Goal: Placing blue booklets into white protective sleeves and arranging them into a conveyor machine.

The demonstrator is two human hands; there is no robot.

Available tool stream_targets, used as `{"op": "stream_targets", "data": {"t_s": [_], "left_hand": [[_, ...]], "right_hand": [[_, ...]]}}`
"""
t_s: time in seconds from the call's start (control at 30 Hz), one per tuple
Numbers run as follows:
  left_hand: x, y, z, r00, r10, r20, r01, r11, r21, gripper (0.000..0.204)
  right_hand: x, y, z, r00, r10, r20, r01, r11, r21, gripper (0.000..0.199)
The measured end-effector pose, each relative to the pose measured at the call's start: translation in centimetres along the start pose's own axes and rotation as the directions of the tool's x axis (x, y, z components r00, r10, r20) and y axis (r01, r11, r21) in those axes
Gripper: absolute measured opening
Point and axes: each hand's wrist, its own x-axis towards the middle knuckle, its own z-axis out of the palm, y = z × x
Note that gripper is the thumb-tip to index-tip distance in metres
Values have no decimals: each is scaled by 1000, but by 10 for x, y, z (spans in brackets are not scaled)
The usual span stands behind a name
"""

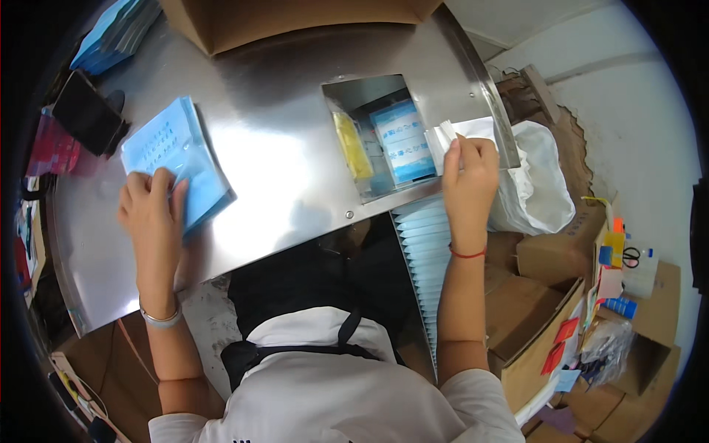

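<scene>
My left hand (151, 225) is curled over the near left edge of a small stack of light-blue flat packets (173, 148) with printing on top, lying on the metal table (273, 125). At the table's right end, my right hand (473, 181) pinches thin white paper slips (445, 136) between thumb and fingers. White sheets lie beneath and behind that hand. Just left of it is a rectangular opening in the tabletop. Inside the opening sit a blue-and-white packet (402, 140) and a yellow packet (353, 144).
A cardboard box (295, 18) stands at the far edge. More blue packets (111, 37) and a black phone-like device (87, 111) are at left. A white bag (543, 177) hangs at right, above cardboard boxes (554, 247). Pleated light-blue material (425, 251) is under the table edge.
</scene>
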Motion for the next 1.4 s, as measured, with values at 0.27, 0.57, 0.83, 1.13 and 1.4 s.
{"op": "stream_targets", "data": {"t_s": [0.27,0.57,0.83,1.13,1.4], "left_hand": [[-25,131,23,858,510,-69,-457,695,-555,29],[-20,102,12,929,370,-2,-296,739,-605,37],[-26,110,26,860,498,-110,-492,756,-431,41],[12,132,26,785,612,-97,-607,729,-315,53],[1,104,10,823,566,45,-460,710,-533,53]], "right_hand": [[7,21,-20,992,-126,4,125,991,46,33],[-31,-93,25,860,-442,254,423,897,130,30],[-12,-31,-6,983,-17,-183,32,996,78,22],[-11,-1,5,996,-83,26,85,993,-84,24],[-40,-63,-9,921,-388,20,370,893,257,32]]}}
